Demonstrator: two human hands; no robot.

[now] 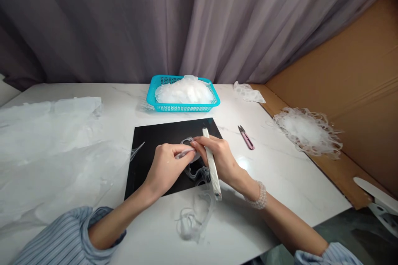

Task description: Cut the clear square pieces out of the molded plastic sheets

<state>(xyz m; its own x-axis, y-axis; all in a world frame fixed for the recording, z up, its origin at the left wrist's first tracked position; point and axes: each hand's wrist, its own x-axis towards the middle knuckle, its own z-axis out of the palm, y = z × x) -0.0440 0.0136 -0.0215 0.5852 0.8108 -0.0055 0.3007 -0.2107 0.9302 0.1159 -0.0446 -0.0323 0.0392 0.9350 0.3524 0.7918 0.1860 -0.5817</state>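
1. A translucent lace-edged film (195,172) lies looped on a black mat (158,134), beneath both hands.
2. The left hand (164,169) pinches the film; the right hand (217,157) grips a white stick (212,169), the hands close together.
3. Beyond, a blue basket (183,108) holds heaped film.

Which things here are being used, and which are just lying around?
Being used:
left hand
right hand
white stick
clear frilly strip
black mat

Just lying around:
blue plastic basket
pink-handled thread snips
clear frilly pile
plastic sheet
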